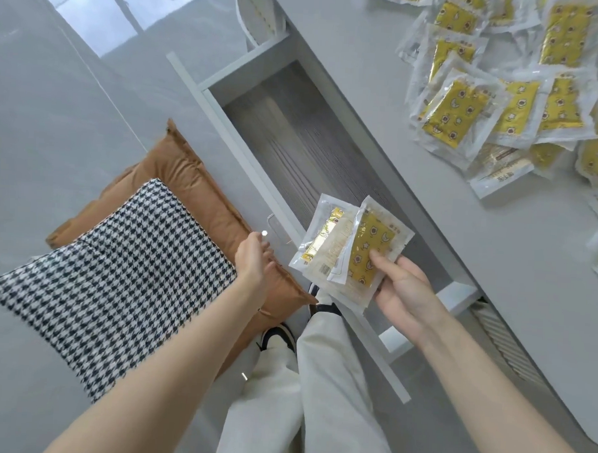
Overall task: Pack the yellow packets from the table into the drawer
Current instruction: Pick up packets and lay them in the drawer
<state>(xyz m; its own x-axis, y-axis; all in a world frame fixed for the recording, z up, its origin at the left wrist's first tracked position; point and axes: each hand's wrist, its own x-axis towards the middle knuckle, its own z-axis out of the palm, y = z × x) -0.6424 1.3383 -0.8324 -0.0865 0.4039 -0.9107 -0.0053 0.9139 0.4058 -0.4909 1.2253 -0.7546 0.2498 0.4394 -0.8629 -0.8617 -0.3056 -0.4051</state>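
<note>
Looking barely started tbh; drawer [294, 140] mid-frame shows only bare wood-grain floor; right hand [401, 292] grips a small fan of yellow packets [344, 249] over its near end; left hand [253, 258] hangs loose, fingers relaxed, holding nothing; big heap [502, 98] waits on the table [428, 204], upper right; clear crinkly sleeves, yellow printed inserts.

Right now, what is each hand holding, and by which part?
The right hand grips yellow packets by their lower ends; the left hand holds nothing.
</note>
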